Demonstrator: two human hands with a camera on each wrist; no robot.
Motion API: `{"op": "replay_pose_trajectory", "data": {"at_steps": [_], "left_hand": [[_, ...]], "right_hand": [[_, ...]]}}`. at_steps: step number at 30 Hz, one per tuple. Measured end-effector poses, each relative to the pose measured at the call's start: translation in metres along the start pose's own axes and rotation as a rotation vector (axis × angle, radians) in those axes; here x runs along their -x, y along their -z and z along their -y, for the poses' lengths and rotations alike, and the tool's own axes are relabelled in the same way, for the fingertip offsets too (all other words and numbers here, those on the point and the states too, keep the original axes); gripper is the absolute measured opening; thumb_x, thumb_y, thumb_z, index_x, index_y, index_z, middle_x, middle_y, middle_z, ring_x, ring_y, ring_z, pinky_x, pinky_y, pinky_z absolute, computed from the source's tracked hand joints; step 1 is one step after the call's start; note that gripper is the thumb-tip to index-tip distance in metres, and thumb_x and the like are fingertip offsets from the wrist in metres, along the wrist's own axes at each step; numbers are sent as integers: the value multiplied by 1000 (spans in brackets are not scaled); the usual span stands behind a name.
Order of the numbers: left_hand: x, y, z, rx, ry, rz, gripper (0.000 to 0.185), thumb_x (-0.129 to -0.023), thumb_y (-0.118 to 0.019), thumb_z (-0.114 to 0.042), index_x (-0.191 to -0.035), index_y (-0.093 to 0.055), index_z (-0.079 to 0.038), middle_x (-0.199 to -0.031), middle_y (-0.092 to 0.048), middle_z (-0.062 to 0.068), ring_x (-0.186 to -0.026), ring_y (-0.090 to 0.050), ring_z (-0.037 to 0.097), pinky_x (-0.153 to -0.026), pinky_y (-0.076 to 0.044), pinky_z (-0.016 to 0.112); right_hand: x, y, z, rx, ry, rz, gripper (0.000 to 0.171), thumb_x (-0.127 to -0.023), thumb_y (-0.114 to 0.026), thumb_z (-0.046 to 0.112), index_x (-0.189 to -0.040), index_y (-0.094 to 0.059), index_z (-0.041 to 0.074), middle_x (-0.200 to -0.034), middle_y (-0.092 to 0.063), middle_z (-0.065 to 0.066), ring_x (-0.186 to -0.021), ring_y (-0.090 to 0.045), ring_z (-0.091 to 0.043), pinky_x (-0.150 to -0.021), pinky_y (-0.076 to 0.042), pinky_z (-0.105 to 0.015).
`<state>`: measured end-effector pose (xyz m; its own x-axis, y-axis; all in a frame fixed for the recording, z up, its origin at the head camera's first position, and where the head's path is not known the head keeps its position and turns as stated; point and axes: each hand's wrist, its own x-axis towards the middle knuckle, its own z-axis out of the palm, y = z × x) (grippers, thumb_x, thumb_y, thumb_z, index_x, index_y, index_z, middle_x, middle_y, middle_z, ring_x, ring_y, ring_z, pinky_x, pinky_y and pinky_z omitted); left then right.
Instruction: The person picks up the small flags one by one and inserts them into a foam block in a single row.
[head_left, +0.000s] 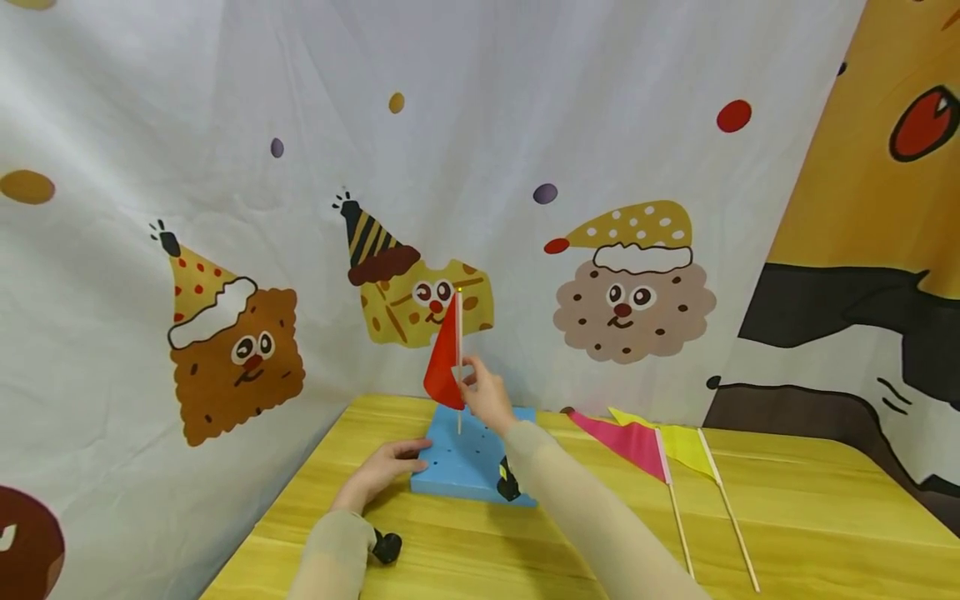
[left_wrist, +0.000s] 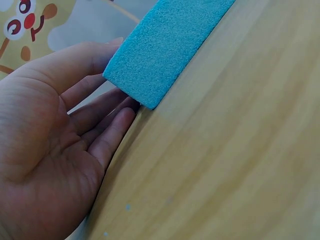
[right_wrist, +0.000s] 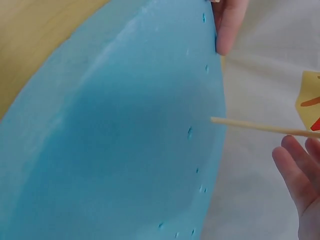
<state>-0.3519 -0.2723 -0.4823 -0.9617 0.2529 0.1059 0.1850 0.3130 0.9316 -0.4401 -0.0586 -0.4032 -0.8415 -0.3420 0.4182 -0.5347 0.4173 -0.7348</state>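
Note:
My right hand (head_left: 486,396) pinches the stick of a small red flag (head_left: 444,358) and holds it upright above a blue foam block (head_left: 453,462). In the right wrist view the bare lower end of the wooden stick (right_wrist: 260,126) points toward the block's top, which has several small holes. My left hand (head_left: 386,471) rests against the block's left side. The left wrist view shows its fairly straight fingers touching the block's end (left_wrist: 165,50), one near the upper edge and others low by the table.
On the wooden table (head_left: 600,533), right of the block, lie a pink flag (head_left: 633,446) and a yellow flag (head_left: 690,450), sticks toward me. A white cloth (head_left: 480,100) printed with cartoon figures hangs behind the table.

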Motion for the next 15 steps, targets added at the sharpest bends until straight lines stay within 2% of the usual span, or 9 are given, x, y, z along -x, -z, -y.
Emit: {"op": "replay_pose_trajectory", "data": {"at_steps": [4,8,11,15], "left_hand": [[-1,-2,1,-5,-6,3,47,-93,-66,-20,-136,-57,-3,-145,-44,19,-132,-41,38,-106,-37,47],[-1,-3,3,-2,-12,5,47,-93,-67,-21,-136,-57,-4,-146,-43,19,-133,-40,37,-106,-37,47],[-1,-2,4,-15,-12,1,48,-93,-67,-21,-136,-57,-4,-146,-44,19,-133,-40,37,-107,-35,48],[1,0,3,-23,-13,-6,47,-93,-67,-21,-135,-58,-4,-145,-45,19,-132,-41,38,-107,-34,51]], "right_hand": [[4,7,-7,-35,-13,40,41,-98,-59,17,-136,-45,17,-104,-66,-10,-70,-67,-33,-52,-54,-31],[9,21,-16,-80,-5,68,42,-98,-60,18,-137,-48,16,-105,-66,-9,-82,-68,-29,-54,-55,-32],[19,38,-22,-103,7,62,37,-97,-61,14,-133,-53,12,-104,-66,-11,-80,-69,-27,-56,-56,-39],[42,71,-31,-133,-40,57,29,-96,-63,13,-124,-58,11,-103,-66,-12,-80,-69,-30,-62,-56,-50]]}}
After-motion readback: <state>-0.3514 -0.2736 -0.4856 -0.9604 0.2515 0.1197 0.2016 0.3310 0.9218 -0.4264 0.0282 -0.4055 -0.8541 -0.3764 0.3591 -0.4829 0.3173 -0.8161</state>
